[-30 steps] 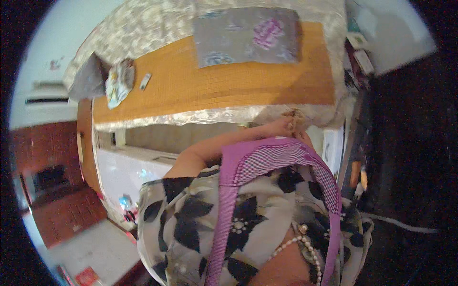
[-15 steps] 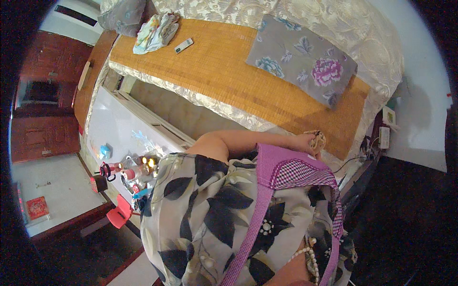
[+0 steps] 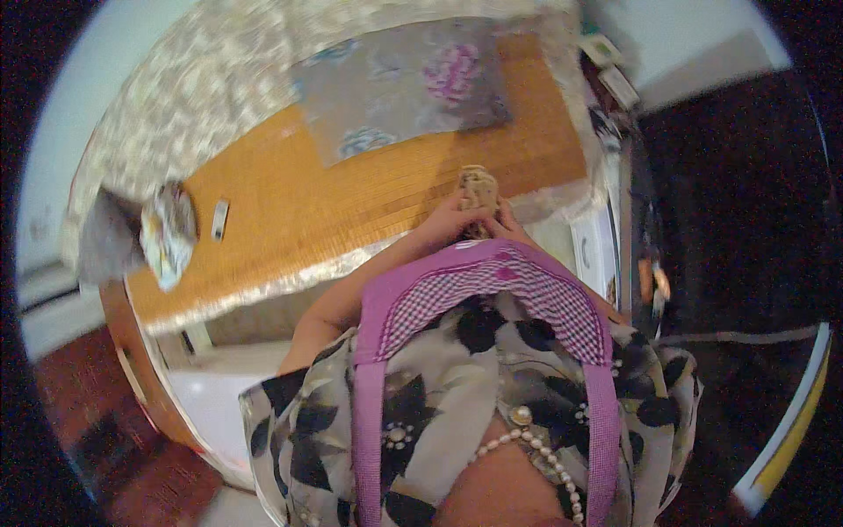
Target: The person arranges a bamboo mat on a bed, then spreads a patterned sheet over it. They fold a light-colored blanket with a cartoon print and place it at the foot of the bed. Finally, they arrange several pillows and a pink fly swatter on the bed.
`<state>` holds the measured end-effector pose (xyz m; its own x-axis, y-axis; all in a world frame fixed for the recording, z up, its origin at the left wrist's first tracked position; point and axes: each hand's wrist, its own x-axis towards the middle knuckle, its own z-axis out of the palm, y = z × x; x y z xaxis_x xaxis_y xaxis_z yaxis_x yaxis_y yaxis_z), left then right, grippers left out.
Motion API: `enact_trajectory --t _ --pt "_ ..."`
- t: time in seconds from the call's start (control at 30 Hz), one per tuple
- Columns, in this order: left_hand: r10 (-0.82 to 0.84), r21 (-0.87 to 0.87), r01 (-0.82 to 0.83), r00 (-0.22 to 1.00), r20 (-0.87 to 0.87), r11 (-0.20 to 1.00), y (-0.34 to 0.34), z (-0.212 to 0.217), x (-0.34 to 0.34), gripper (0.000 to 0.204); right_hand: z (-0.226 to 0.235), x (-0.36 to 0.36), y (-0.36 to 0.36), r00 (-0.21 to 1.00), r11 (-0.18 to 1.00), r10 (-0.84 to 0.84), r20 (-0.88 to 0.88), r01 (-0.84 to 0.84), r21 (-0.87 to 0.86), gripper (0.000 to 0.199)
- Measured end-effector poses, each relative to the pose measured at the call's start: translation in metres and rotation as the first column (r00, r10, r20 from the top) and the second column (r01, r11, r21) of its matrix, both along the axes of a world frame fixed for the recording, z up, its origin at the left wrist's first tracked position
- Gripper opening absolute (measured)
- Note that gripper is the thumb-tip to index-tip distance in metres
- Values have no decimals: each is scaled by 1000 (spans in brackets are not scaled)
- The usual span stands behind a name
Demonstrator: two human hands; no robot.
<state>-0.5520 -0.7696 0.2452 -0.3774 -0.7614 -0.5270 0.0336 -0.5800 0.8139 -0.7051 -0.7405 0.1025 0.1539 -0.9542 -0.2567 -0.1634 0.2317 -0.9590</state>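
A bunched beige-and-brown cloth [image 3: 479, 183] is held in front of my body, above the near edge of the woven mat. My left hand [image 3: 456, 220] is closed around its left side. From the right, my right hand [image 3: 507, 225] grips the lower part of the same cloth, close beside the left. The purple apron top hides part of my right forearm and the cloth's bottom end.
An orange-brown woven mat [image 3: 263, 206] covers the sofa or bed. On it lie a grey floral cushion [image 3: 395, 88], a pale remote control [image 3: 219, 219] and a crumpled cloth [image 3: 169, 230]. A white table [image 3: 206, 400] stands at the lower left.
My view has turned, so the mat and cushion sit further left. My right hand has come into sight and now holds the cloth together with the left; the laden tabletop has left view.
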Motion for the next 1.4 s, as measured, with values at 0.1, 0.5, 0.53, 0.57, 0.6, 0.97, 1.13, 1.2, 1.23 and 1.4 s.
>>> enact_trajectory --t 0.1,0.5,0.53,0.57,0.6,0.97,1.13,1.2,1.23,1.4 --pt "40 68 -27 978 -202 997 -17 -41 -50 40 -10 -71 -12 998 998 47 48 -49 45 49" --pt "-165 0 165 986 21 986 -4 -42 -50 39 94 -117 -11 854 773 475 214 -521 362 76" --pt "-144 9 144 989 39 990 1 -35 -47 39 93 -109 -8 841 775 509 185 -541 327 84" --pt "-100 9 100 994 40 995 6 -25 -41 39 90 -95 -11 814 751 564 140 -576 324 91" --pt "-55 10 54 998 39 998 11 -20 -31 40 86 -76 -14 802 738 575 162 -594 321 91" --pt "296 136 -280 948 -115 950 7 -46 118 34 93 75 -88 579 581 810 -95 -769 266 61" --pt "-50 -164 157 853 520 974 -2 -113 242 39 100 119 -140 763 726 628 -154 -503 469 47" --pt "30 -113 38 835 550 993 3 -174 297 34 66 118 -172 802 827 553 -224 -497 263 46" --pt "75 -64 -47 810 581 997 4 -201 332 32 56 133 -190 867 909 415 -274 -382 169 45" --pt "173 -52 -264 460 871 963 19 -292 502 39 29 183 -309 663 769 -144 -734 -392 -505 46"
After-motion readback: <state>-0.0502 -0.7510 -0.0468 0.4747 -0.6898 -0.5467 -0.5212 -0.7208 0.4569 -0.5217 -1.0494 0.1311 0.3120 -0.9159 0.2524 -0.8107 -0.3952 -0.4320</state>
